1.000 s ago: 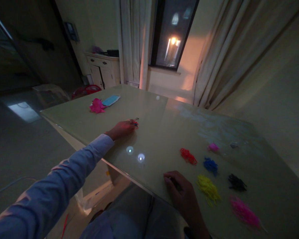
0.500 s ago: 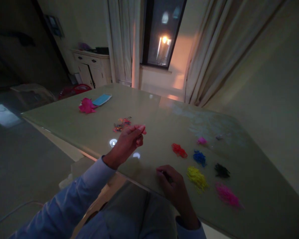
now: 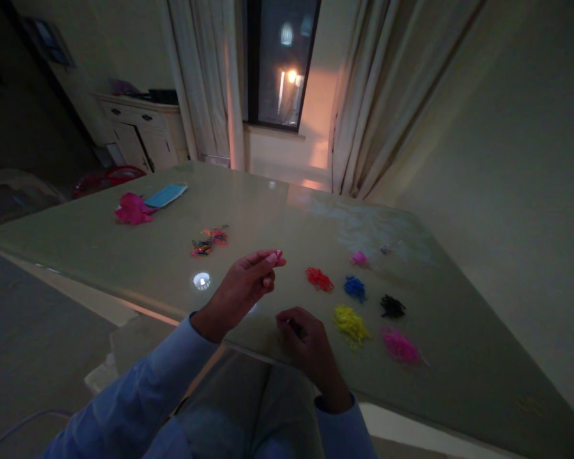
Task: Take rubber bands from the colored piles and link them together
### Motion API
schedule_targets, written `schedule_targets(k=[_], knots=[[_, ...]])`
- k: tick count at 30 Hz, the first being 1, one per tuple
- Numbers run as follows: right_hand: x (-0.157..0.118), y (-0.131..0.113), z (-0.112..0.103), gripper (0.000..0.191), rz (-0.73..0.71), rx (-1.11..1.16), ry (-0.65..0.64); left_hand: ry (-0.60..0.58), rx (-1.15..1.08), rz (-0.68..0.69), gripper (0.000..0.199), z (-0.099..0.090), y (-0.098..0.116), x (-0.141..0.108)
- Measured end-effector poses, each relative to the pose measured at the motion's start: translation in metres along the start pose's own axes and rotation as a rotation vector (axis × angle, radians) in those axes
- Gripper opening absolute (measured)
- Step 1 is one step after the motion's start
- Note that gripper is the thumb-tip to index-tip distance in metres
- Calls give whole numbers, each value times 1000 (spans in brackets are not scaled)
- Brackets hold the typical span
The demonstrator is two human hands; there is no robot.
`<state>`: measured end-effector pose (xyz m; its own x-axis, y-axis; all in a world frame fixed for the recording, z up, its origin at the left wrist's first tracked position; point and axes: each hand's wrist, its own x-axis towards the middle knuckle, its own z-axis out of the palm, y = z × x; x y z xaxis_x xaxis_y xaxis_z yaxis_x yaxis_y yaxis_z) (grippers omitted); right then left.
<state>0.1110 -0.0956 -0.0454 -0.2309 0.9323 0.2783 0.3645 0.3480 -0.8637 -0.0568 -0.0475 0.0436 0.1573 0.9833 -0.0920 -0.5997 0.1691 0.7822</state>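
My left hand (image 3: 243, 284) is raised over the table, thumb and fingertips pinched on a small pink or red thing (image 3: 278, 255), too small to name. My right hand (image 3: 306, 338) rests at the table's near edge, fingers curled; what it holds, if anything, is hidden. To its right lie a red pile (image 3: 319, 279), a blue pile (image 3: 354, 288), a yellow pile (image 3: 351, 324), a black pile (image 3: 393, 306) and a pink pile (image 3: 400, 345) of thin bands. A mixed-colour pile (image 3: 210, 242) lies left of my left hand.
A crumpled pink thing (image 3: 134, 209) and a blue face mask (image 3: 166, 196) lie at the table's far left. A small pink bundle (image 3: 358, 258) and a greyish scrap (image 3: 385, 248) sit behind the piles. A cabinet (image 3: 143, 131) stands beyond the table (image 3: 459, 357).
The view has turned to the right, so the table and piles appear shifted left. My left hand sits closer to the red pile; both hands keep their closed shapes.
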Motion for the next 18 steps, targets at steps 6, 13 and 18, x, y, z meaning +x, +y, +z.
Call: schedule_targets(k=[6,13,18], knots=[[2,-3,3,14,18,16,31,-101,72,-66,32,21,-25,3],[7,2,5,11,133,-149,-3,-280,351,-72,31,70,-55,9],[3,9,6,24,55,-95,-6,-459,679,38,20,106,-79,27]])
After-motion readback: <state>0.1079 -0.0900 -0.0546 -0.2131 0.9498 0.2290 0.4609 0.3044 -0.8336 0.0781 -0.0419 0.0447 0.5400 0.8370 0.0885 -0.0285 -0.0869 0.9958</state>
